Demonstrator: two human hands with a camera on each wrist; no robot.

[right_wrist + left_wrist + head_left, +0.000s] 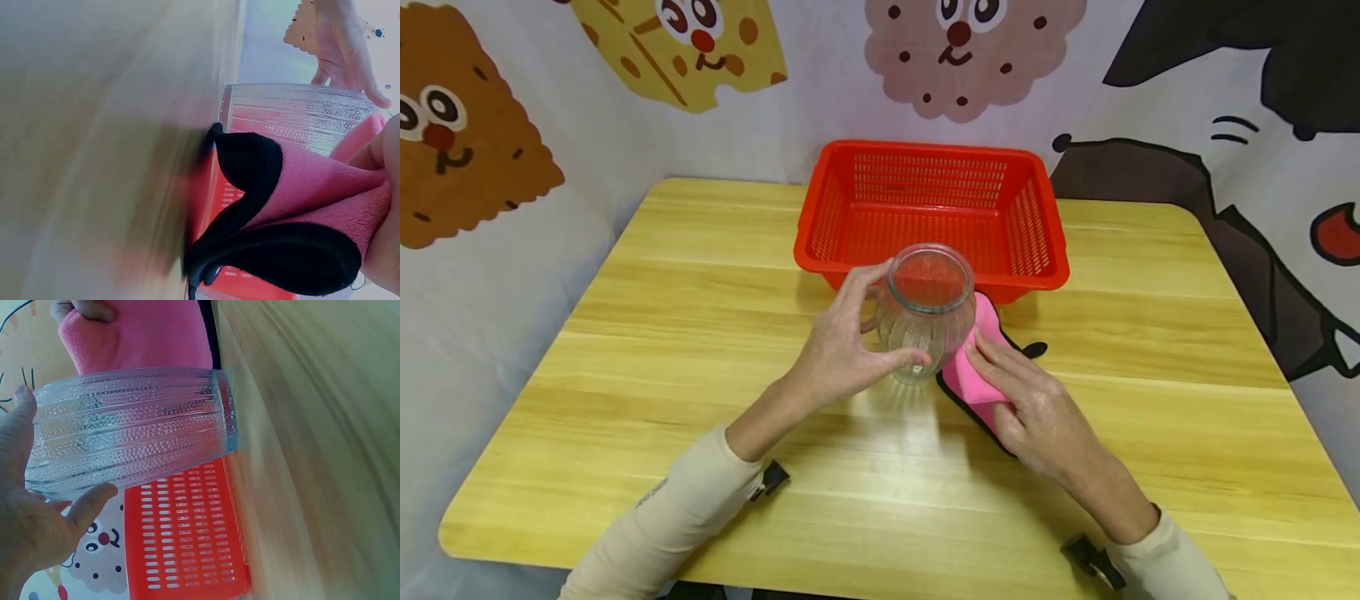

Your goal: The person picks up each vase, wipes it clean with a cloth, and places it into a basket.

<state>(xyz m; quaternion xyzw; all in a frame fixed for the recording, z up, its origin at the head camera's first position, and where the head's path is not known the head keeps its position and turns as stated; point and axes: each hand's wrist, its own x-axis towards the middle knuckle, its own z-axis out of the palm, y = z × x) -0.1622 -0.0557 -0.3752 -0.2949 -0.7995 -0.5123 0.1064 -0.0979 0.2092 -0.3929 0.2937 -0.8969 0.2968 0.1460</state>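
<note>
Grips glass jar [934,329] in left hand [842,346], pinches black-edged pink cloth [967,375] just beside it in right hand [1047,417], near red basket [917,218]

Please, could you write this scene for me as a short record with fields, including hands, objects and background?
Left hand: holds the jar, thumb in front
Right hand: holds the cloth
Jar: clear ribbed glass, upright, wide mouth up
Cloth: pink, black edging, to the right of the jar; whether it touches the glass is hard to tell
Basket: red, slotted sides, on the table behind the jar
Table: light wood grain
Backdrop: pale, with cartoon figures
</note>
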